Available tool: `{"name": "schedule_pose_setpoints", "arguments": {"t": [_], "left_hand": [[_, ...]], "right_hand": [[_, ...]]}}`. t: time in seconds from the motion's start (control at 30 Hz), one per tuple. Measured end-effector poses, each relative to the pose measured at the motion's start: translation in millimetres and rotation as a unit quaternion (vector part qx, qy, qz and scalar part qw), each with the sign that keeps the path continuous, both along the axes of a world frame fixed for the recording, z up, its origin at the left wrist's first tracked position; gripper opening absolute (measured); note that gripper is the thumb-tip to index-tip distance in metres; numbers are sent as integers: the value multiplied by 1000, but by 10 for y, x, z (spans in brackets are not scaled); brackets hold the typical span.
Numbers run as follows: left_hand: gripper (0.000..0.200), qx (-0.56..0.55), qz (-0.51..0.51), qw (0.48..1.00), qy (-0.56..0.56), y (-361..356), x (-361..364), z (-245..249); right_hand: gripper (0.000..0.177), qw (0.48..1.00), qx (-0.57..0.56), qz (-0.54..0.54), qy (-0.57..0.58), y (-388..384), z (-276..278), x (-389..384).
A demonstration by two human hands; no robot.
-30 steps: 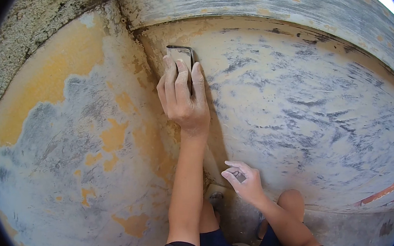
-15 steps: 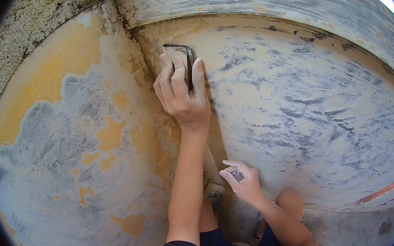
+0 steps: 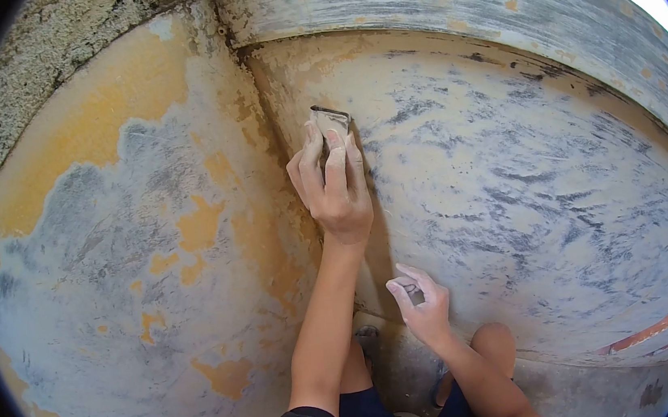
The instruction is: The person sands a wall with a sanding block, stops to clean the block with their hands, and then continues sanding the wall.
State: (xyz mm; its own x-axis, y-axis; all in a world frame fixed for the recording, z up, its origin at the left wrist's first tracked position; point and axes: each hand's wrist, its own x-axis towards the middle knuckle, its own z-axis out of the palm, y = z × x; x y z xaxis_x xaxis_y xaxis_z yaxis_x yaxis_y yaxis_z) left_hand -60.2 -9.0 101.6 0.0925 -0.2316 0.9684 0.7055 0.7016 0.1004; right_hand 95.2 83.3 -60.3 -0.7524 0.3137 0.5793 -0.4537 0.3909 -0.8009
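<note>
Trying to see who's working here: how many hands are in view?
2. The left hand is higher up, gripping a block at the mottled panel; the right hand is lower and rightward, fingers curled. No other hands show.

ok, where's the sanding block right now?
Head view, upper centre: the sanding block is held in the left hand, just right of the dark corner seam.
</note>
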Motion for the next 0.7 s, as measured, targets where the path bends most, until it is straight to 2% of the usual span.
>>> {"name": "schedule_pose_setpoints", "arguments": {"t": [0.13, 0.2, 0.23, 0.3, 0.33, 0.4, 0.47, 0.5, 0.63, 0.7], "left_hand": [[17, 5, -12, 999, 50, -54, -170, 451], [15, 3, 9, 998, 66, -75, -210, 658], [15, 8, 7, 997, 77, -66, -239, 635], [15, 13, 0, 997, 72, -24, -213, 506], [14, 20, -2, 998, 64, -11, -158, 387], [17, 15, -12, 999, 32, 25, -60, 92], [17, 9, -47, 999, 18, 22, -48, 29], [13, -7, -34, 999, 22, -14, -67, 83], [15, 13, -27, 998, 48, -69, -162, 632], [15, 27, -24, 999, 35, -35, -128, 509]], "right_hand": [[33, 996, 38, -38, 73, 80, 69, 24], [30, 979, 134, -118, 100, 171, 117, 120], [30, 979, 135, -119, 99, 226, 170, 151], [31, 915, 259, -255, 174, 331, 261, 177], [31, 915, 259, -254, 175, 392, 274, 158], [35, 855, 306, -369, 200, 510, 283, 126], [37, 851, 302, -385, 188, 632, 223, 101], [39, 848, 300, -400, 174, 674, 205, 92], [39, 850, 296, -395, 187, 736, 176, 125], [40, 842, 305, -404, 185, 766, 192, 108]]}}
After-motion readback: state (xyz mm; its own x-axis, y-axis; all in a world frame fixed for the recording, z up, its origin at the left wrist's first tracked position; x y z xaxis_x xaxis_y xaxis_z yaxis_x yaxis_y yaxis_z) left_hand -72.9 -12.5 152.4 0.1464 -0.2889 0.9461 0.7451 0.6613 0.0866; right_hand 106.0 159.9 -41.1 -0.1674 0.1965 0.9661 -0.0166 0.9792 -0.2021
